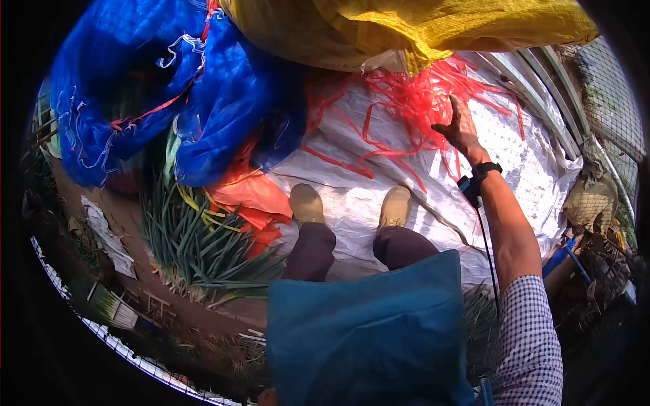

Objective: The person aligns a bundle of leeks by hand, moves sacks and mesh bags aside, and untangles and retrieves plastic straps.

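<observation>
My right hand (462, 128) is stretched forward over a tangle of red plastic strips (413, 101), its thumb and fingers apart. It is beside the strips; whether the fingertips touch them I cannot tell. The strips lie spread on a white woven sheet (338, 196), partly under a yellow sack (379, 34). At the bottom edge, left of a teal apron (365, 325), shows a small patch of skin that looks like my left hand (268, 398); its fingers are hidden. A black band with a small device (477, 181) and a cord is on my right wrist.
Blue woven sacking (230, 101) heaps up at the left. Below it lie a bundle of green onions (196, 243) and an orange sack (250, 196). My two shoes (395, 206) stand on the sheet. Metal bars (555, 95) and wire mesh (613, 88) run along the right.
</observation>
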`<action>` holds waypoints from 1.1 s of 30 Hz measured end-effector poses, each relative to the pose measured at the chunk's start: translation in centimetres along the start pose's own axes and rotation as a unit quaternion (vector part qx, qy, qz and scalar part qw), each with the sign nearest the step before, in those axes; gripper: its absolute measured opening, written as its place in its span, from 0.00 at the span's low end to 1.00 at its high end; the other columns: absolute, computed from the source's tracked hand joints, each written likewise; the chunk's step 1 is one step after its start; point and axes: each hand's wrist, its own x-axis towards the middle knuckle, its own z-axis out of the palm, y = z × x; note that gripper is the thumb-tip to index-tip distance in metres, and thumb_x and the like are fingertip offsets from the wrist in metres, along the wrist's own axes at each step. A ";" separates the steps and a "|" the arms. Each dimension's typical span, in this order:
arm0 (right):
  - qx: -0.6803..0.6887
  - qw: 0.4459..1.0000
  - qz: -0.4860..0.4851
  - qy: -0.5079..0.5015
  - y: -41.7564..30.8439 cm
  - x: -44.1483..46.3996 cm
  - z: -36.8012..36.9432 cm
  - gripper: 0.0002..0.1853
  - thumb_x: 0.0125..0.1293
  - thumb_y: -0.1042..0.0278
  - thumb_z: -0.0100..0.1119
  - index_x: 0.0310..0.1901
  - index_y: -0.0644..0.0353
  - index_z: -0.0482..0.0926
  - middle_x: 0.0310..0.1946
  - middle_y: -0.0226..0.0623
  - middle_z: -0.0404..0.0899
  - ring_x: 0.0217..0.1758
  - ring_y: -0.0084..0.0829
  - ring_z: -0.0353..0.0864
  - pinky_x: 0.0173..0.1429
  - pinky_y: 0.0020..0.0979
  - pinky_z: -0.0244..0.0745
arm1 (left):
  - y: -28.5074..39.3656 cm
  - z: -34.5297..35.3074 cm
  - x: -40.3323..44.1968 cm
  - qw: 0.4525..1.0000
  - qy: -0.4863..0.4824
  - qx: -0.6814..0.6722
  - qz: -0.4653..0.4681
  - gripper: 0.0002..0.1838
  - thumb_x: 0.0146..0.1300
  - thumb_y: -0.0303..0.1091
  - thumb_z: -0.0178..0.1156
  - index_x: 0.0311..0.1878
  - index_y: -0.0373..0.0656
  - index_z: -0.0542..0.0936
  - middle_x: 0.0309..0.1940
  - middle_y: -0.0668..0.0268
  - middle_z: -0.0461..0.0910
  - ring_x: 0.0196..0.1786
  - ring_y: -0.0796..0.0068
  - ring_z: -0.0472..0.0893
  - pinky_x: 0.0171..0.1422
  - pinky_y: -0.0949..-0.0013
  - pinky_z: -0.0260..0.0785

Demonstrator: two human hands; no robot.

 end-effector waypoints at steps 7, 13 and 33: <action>0.344 0.936 -0.064 0.032 -7.5 7.8 -10.5 0.17 0.58 0.69 0.67 0.48 0.66 0.81 0.49 0.40 0.84 0.54 0.32 0.81 0.59 0.33 0.71 | 4.4 3.1 3.8 0.997 -0.030 -0.066 0.008 0.15 0.67 0.41 0.58 0.43 0.38 0.82 0.31 0.65 0.79 0.34 0.75 0.78 0.40 0.63 0.73; 0.573 0.816 0.006 0.073 -8.9 5.0 -29.3 0.38 0.65 0.53 0.65 0.69 0.61 0.58 0.63 0.39 0.70 0.64 0.38 0.73 0.66 0.41 0.70 | 11.1 -2.3 -1.2 0.954 -0.065 0.029 0.291 0.16 0.63 0.39 0.60 0.45 0.35 0.81 0.37 0.54 0.82 0.40 0.60 0.82 0.44 0.63 0.73; 0.431 0.859 -0.108 -0.254 -29.9 -10.1 -14.9 0.23 0.54 0.74 0.56 0.54 0.63 0.78 0.50 0.54 0.80 0.56 0.51 0.78 0.60 0.40 0.73 | 55.6 13.1 -26.3 0.796 0.109 0.031 0.595 0.47 0.48 0.48 0.78 0.63 0.27 0.66 0.60 0.47 0.74 0.60 0.59 0.75 0.64 0.61 0.66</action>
